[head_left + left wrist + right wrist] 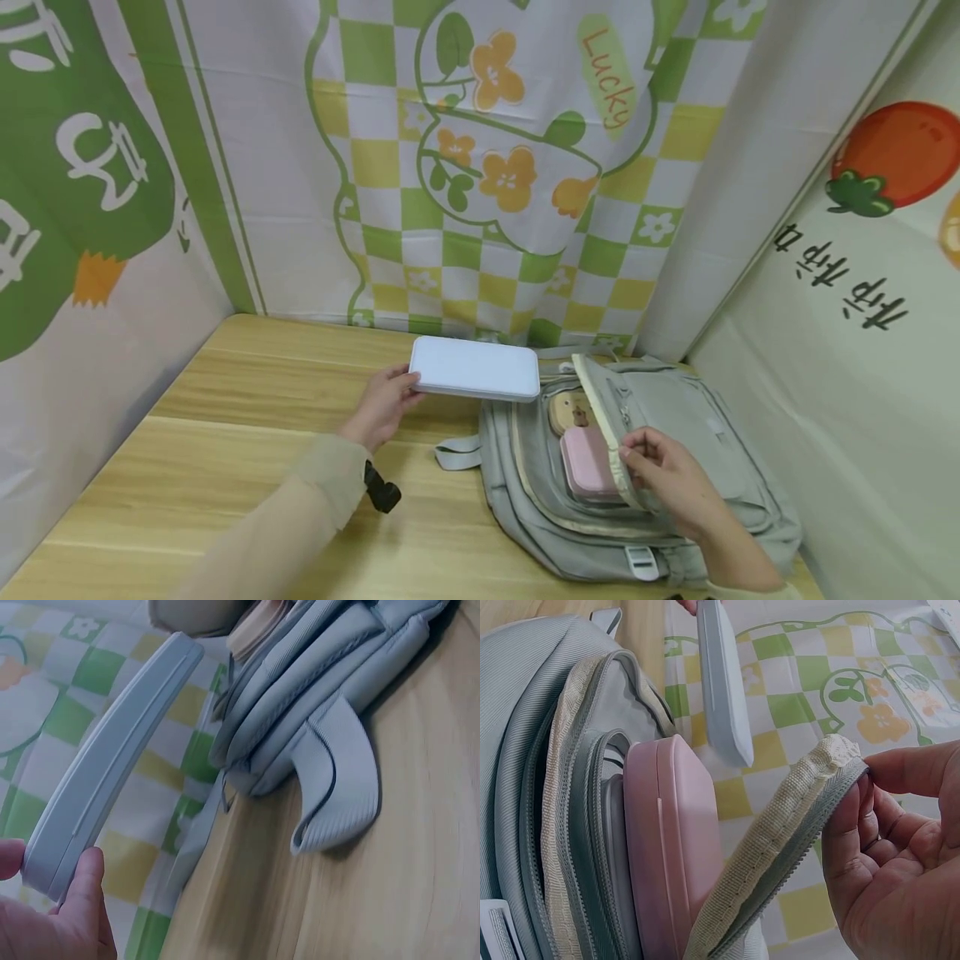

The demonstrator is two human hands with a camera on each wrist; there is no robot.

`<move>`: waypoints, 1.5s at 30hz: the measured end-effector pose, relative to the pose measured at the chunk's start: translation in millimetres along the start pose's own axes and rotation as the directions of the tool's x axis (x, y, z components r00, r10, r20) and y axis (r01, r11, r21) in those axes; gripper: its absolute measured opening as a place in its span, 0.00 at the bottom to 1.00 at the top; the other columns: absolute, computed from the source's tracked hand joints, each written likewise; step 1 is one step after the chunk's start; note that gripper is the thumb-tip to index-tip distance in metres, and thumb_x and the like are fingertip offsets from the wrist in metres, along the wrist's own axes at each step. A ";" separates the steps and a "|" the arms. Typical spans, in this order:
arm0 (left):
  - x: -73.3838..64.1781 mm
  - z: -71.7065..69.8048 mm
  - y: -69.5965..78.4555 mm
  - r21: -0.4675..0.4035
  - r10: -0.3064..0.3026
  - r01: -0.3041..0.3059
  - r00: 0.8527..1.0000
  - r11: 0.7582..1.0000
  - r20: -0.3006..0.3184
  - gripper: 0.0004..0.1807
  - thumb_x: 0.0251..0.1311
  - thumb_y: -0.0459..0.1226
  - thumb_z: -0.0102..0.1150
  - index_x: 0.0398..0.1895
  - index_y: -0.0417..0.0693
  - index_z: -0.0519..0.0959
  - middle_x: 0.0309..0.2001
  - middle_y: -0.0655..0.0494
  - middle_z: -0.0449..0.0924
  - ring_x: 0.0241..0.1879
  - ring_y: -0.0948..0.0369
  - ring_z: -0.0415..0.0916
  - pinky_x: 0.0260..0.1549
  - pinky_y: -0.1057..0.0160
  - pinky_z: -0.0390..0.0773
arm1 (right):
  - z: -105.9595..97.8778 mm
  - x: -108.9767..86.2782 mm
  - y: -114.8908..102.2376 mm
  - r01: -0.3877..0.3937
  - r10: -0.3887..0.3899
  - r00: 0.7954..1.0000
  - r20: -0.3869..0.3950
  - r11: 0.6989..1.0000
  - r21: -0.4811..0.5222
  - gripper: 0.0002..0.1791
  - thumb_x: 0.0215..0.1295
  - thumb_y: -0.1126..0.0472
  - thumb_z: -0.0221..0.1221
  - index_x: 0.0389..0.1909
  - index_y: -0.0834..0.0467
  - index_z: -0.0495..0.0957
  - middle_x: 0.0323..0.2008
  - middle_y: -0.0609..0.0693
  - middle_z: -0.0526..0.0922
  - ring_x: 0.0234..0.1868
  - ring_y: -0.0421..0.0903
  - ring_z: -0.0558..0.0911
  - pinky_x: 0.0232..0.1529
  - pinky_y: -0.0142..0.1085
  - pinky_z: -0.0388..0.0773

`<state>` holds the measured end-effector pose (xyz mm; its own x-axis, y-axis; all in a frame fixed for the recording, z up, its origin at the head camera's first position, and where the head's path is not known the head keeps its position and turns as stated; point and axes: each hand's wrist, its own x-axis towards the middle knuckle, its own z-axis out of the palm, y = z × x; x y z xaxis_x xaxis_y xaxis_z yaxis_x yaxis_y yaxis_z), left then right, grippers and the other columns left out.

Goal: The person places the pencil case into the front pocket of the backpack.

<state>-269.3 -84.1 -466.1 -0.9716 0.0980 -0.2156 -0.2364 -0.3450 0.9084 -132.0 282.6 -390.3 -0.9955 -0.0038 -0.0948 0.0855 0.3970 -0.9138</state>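
My left hand (384,406) pinches one end of a flat, pale blue-white case (476,367), thumb on one face and fingers on the other. The case is held above the table, its far end over the edge of a grey backpack (517,546). With thumb and fingertips, my right hand (663,475) grips the cream-trimmed zip edge of the backpack's front pocket flap (780,832) and holds it lifted. Inside the unzipped pocket sit a pink case (588,462) and a tan round-cornered case (567,412) with a small brown figure on it. The flap hides part of both.
The backpack lies on a wood-grain table (247,467), at its right side. One webbing loop (458,454) sticks out to the left, and a white buckle (642,562) is at the front. Behind hangs a checkered curtain (472,208); another printed cloth (847,375) hangs at the right.
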 end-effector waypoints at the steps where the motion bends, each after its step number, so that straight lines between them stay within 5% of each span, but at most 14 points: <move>1: 0.1 4.3 -2.0 -0.005 -0.004 0.004 1.000 1.000 0.000 0.30 0.77 0.27 0.45 0.75 0.20 0.50 0.69 0.24 0.59 0.68 0.37 0.64 0.69 0.48 0.67 | -0.1 -0.3 -0.2 -0.002 0.002 1.000 0.000 1.000 -0.001 0.06 0.74 0.73 0.55 0.46 0.73 0.72 0.34 0.52 0.74 0.32 0.42 0.73 0.33 0.32 0.77; 13: -0.7 50.0 -22.8 -0.040 -0.017 0.017 1.000 0.999 0.004 0.30 0.76 0.26 0.47 0.74 0.19 0.52 0.65 0.23 0.62 0.63 0.39 0.69 0.66 0.47 0.71 | -1.6 -0.8 0.3 0.001 -0.001 1.000 0.004 1.000 0.001 0.07 0.74 0.72 0.55 0.46 0.73 0.72 0.34 0.52 0.74 0.33 0.42 0.73 0.34 0.33 0.78; 28: -4.9 80.1 -38.3 -0.036 -0.086 0.088 0.995 0.995 0.059 0.27 0.74 0.25 0.51 0.72 0.25 0.57 0.63 0.26 0.66 0.59 0.42 0.74 0.62 0.49 0.75 | -1.2 -0.6 3.9 0.040 -0.040 0.999 0.002 0.999 0.024 0.07 0.74 0.72 0.55 0.45 0.74 0.72 0.33 0.52 0.73 0.32 0.41 0.73 0.33 0.32 0.77; 35: -3.3 85.0 -43.1 -0.015 -0.103 0.105 0.990 0.994 0.094 0.25 0.72 0.25 0.53 0.68 0.26 0.60 0.60 0.28 0.68 0.57 0.42 0.75 0.62 0.49 0.76 | -0.6 -0.4 2.8 0.030 -0.030 1.000 -0.004 0.999 0.023 0.06 0.74 0.72 0.55 0.46 0.74 0.72 0.33 0.52 0.73 0.31 0.42 0.73 0.32 0.32 0.76; 41: 3.0 78.2 -43.8 0.106 -0.132 0.121 0.986 0.987 0.103 0.10 0.74 0.30 0.55 0.50 0.30 0.70 0.45 0.41 0.76 0.43 0.54 0.79 0.56 0.51 0.80 | -0.7 -0.2 2.4 0.036 -0.036 0.999 -0.007 0.999 0.021 0.06 0.74 0.72 0.55 0.45 0.74 0.72 0.33 0.52 0.73 0.31 0.41 0.73 0.32 0.32 0.76; 45: 8.7 73.7 -43.3 0.164 -0.134 0.113 0.982 0.980 0.129 0.12 0.76 0.32 0.55 0.51 0.28 0.74 0.44 0.43 0.79 0.41 0.56 0.79 0.52 0.54 0.82 | -0.9 0.1 2.8 0.037 -0.037 0.999 -0.006 0.999 0.017 0.06 0.74 0.72 0.55 0.45 0.74 0.72 0.33 0.52 0.74 0.32 0.41 0.74 0.32 0.32 0.77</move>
<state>-266.4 0.5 -480.9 -0.9208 0.2634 -0.2876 -0.3386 -0.1743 0.9246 -131.9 284.5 -392.5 -0.9982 -0.0130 -0.0587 0.0493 0.3811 -0.9232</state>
